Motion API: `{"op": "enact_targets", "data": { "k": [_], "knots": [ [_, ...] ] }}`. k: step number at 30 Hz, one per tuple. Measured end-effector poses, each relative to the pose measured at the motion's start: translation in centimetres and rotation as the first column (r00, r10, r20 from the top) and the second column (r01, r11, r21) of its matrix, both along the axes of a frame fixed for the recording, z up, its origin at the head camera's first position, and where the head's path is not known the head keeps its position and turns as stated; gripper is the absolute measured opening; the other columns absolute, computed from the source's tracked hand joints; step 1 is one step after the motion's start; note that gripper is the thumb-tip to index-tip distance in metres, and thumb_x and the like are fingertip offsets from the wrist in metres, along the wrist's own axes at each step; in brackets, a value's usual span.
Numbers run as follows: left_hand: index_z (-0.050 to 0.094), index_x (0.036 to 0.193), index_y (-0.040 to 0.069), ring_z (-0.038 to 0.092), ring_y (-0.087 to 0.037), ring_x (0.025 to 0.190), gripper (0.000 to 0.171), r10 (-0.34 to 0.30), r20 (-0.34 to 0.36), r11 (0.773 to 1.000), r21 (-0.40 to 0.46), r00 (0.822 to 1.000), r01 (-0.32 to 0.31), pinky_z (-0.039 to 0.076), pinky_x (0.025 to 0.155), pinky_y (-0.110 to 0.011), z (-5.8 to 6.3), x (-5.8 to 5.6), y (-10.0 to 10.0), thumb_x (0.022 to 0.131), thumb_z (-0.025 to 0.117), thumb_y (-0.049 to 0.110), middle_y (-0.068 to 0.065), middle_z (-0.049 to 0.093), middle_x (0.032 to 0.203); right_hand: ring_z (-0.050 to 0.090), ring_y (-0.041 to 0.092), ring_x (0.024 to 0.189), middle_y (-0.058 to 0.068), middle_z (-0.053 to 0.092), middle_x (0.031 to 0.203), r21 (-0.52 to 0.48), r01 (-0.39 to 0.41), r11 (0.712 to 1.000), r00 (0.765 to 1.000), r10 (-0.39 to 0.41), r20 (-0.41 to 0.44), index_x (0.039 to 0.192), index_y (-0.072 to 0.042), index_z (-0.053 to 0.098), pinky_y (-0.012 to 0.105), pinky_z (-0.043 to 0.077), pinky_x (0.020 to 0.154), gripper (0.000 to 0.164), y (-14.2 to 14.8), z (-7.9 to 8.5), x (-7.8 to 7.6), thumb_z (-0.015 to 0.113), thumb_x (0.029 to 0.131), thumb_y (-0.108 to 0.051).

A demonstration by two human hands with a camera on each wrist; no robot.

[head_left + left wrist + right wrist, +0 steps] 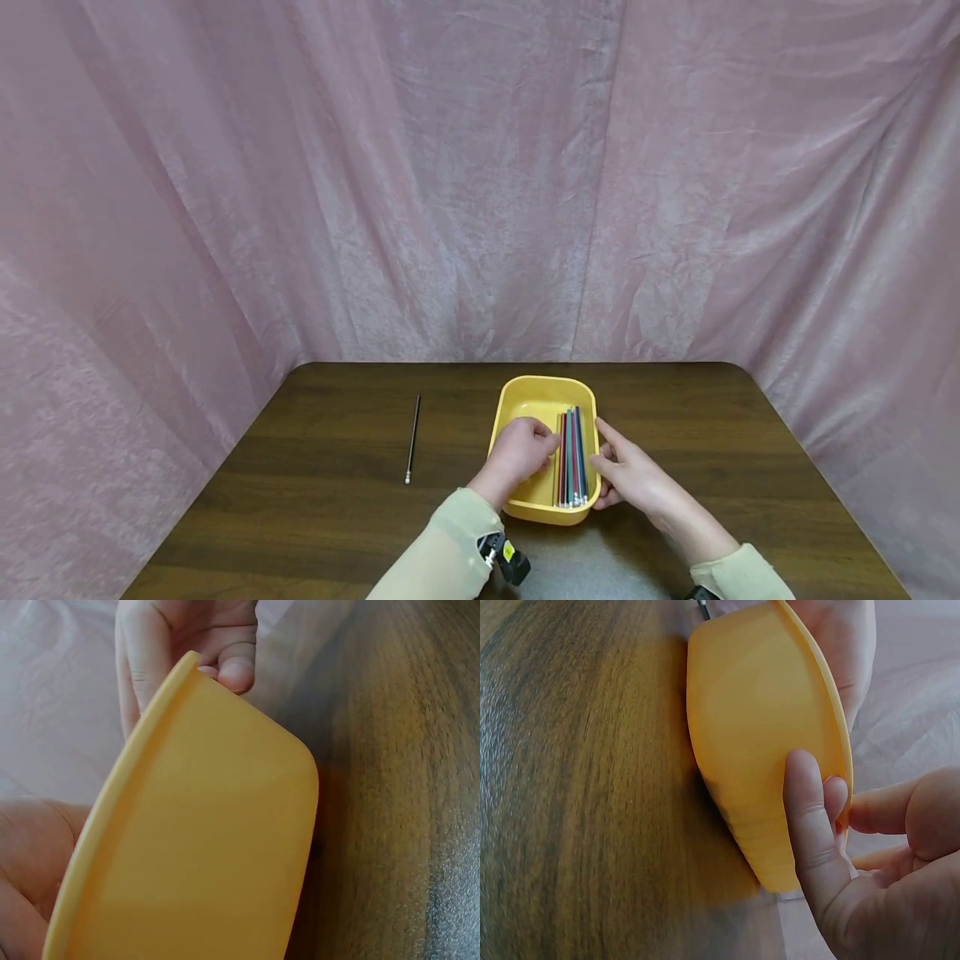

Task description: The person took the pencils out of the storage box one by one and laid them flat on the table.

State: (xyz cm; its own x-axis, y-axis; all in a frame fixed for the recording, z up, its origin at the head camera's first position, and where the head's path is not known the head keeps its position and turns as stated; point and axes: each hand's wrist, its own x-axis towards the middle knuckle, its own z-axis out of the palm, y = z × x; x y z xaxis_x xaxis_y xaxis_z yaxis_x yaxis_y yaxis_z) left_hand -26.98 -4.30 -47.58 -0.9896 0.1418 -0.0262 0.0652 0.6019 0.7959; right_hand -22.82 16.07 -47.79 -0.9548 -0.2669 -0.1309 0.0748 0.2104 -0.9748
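Note:
A yellow plastic tray [525, 505] stands on the table. Several pencils [570, 462] in different colours lie side by side along its right side, eraser ends toward me. My left hand [521, 450] reaches into the tray, its curled fingertips at the leftmost pencils; whether it pinches one is hidden. On the right, my right hand [637, 479] grips the tray's rim. In the right wrist view, a finger [806, 817] lies against the outer wall while others reach over the rim. Left of the tray, a dark pencil [413, 439] lies alone on the table.
The dark wooden table [315, 500] has its far edge against pink curtains [480, 183], which also hang at both sides. A black wrist camera [510, 560] sits on the left sleeve. The tray's wall [202, 825] fills much of the left wrist view.

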Motion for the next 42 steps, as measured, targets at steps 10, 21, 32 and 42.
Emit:
{"op": "enact_targets", "data": {
  "k": [10, 21, 32, 42],
  "knots": [
    [0.074, 0.083, 0.011, 0.055, -0.011, 0.056, 0.024, -0.020, -0.018, 0.997, -0.080, 1.000, 0.018, 0.044, 0.056, -0.025, -0.7, -0.4, 0.1, 0.103, 0.078, 0.025, 0.005, 0.058, 0.056, 0.060, 0.025, 0.072, 0.022, 0.051, 0.107, -0.016, -0.017, 1.000, 1.000, 0.016, -0.014, 0.173, 0.004, 0.011, 0.041, 0.065, 0.062, 0.071, 0.1, -0.1, 0.0, 0.050, 0.114, 0.002],
    [0.073, 0.076, 0.010, 0.057, -0.010, 0.054, 0.030, -0.030, 0.028, 0.996, -0.088, 0.999, 0.032, 0.044, 0.053, -0.024, -1.0, -0.9, 0.3, 0.102, 0.080, 0.023, 0.000, 0.065, 0.061, 0.059, 0.025, 0.071, 0.022, 0.051, 0.105, -0.023, -0.025, 0.999, 0.999, 0.025, -0.022, 0.173, 0.004, 0.011, 0.042, 0.065, 0.062, 0.071, 0.1, -0.1, 0.0, 0.051, 0.113, 0.003],
    [0.071, 0.074, 0.012, 0.054, -0.011, 0.052, 0.030, -0.021, 0.034, 0.991, -0.130, 0.999, 0.025, 0.042, 0.051, -0.024, -0.9, -1.0, 0.4, 0.100, 0.083, 0.023, 0.003, 0.060, 0.057, 0.060, 0.025, 0.070, 0.022, 0.052, 0.106, -0.024, -0.029, 0.999, 0.999, 0.028, -0.024, 0.173, 0.004, 0.011, 0.042, 0.065, 0.062, 0.071, 0.0, 0.0, 0.0, 0.050, 0.113, 0.003],
    [0.071, 0.071, 0.014, 0.052, -0.009, 0.047, 0.033, -0.029, 0.036, 0.987, -0.159, 0.999, 0.034, 0.039, 0.049, -0.025, -1.9, -1.6, 0.6, 0.097, 0.087, 0.028, 0.006, 0.056, 0.052, 0.059, 0.024, 0.070, 0.022, 0.051, 0.107, -0.010, -0.023, 1.000, 1.000, 0.023, -0.019, 0.173, 0.006, 0.011, 0.042, 0.065, 0.062, 0.071, 0.0, 0.0, 0.0, 0.050, 0.113, 0.003]
  ]
}}
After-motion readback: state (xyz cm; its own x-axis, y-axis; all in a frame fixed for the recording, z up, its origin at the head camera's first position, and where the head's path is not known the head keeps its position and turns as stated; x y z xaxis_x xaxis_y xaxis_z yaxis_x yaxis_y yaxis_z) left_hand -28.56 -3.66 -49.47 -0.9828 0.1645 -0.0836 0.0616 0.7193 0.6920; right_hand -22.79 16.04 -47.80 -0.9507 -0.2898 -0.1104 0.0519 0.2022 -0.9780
